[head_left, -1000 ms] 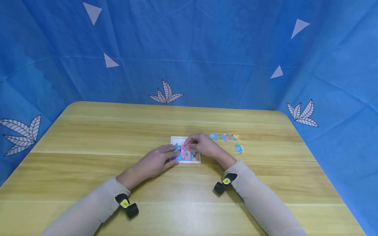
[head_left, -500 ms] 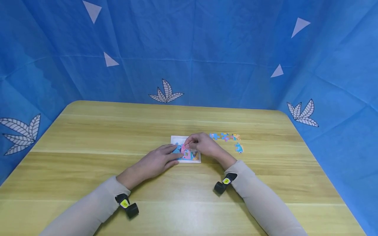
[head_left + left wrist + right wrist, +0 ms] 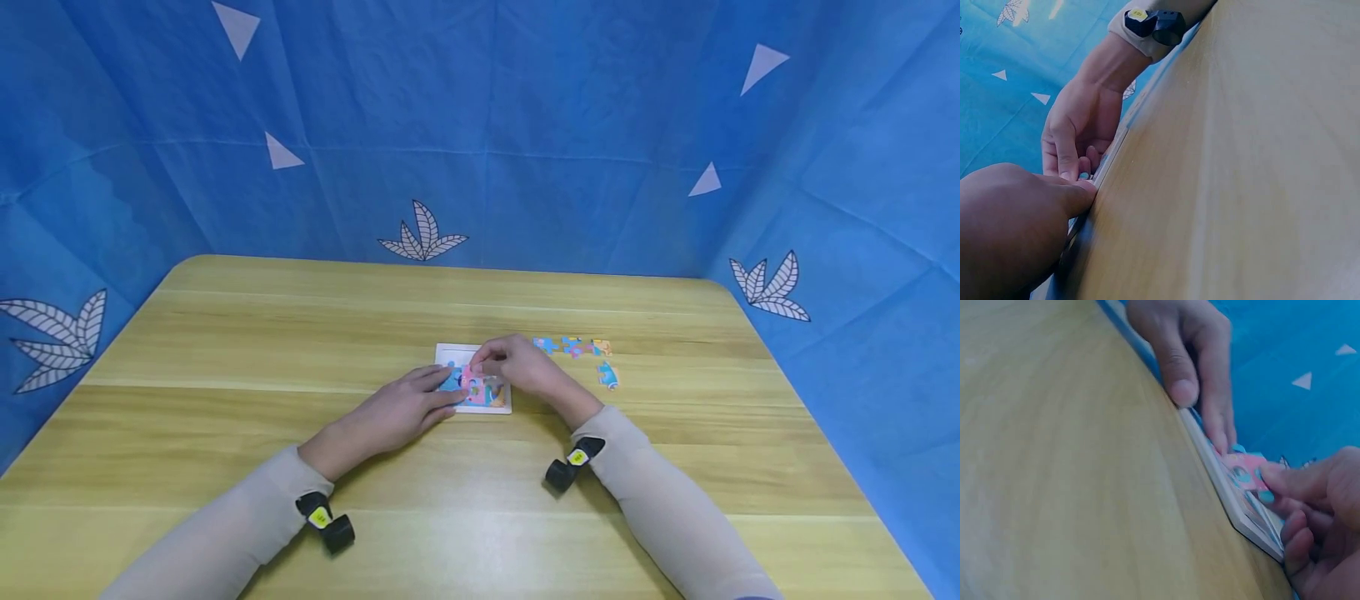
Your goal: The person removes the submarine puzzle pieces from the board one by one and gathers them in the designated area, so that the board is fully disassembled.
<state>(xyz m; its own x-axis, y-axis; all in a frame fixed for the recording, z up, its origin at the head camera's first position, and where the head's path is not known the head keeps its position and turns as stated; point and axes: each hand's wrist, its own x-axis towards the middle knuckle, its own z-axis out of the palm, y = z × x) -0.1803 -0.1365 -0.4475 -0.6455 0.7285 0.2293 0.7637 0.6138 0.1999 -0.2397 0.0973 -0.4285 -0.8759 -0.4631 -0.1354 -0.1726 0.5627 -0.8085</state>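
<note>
A small white-framed jigsaw tray [image 3: 454, 352] lies mid-table, partly filled with pink, blue and yellow pieces. My right hand [image 3: 519, 367] comes in from the right and pinches a pink and light-blue puzzle piece [image 3: 1246, 470] between thumb and fingers. In the right wrist view, that piece is tilted over the tray. From the left, my left hand [image 3: 405, 408] rests with extended fingers on the laid pieces, its fingertips [image 3: 1217, 439] right at the pink piece. Its thumb [image 3: 1182, 387] lies along the tray's near edge. Part of the picture is hidden under both hands.
Several loose puzzle pieces [image 3: 573, 347] lie in a row to the right of the tray, beyond my right hand. Another blue piece [image 3: 608, 376] sits just nearer. The wooden table [image 3: 300, 308] ends at a blue patterned cloth [image 3: 585, 108] behind.
My left index finger has shifted right, from the tray's left part to the pink pieces. The pinched piece has moved only slightly, and my right hand stays in nearly the same place.
</note>
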